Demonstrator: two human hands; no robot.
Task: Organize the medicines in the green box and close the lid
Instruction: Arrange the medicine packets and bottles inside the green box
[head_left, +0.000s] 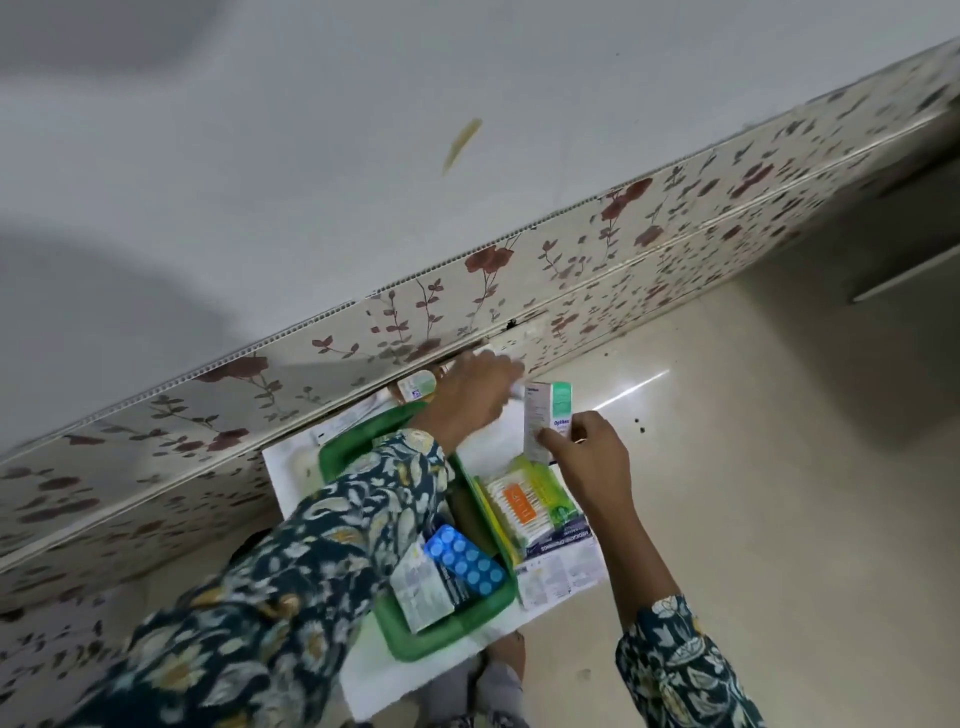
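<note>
Fingers of the right hand (584, 457) clamp an upright white-and-green carton (545, 421) at one o'clock from the green plastic box (441, 631); left hand (467, 402) grips something blurred.

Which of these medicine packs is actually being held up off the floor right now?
The white and green carton, upright in the right hand. The blue blister strip and cotton bud pack lie flat.

surface: glossy cream floor (727, 519) | on it: white sheet (291, 467), possibly paper, under green box (415, 631)
</note>
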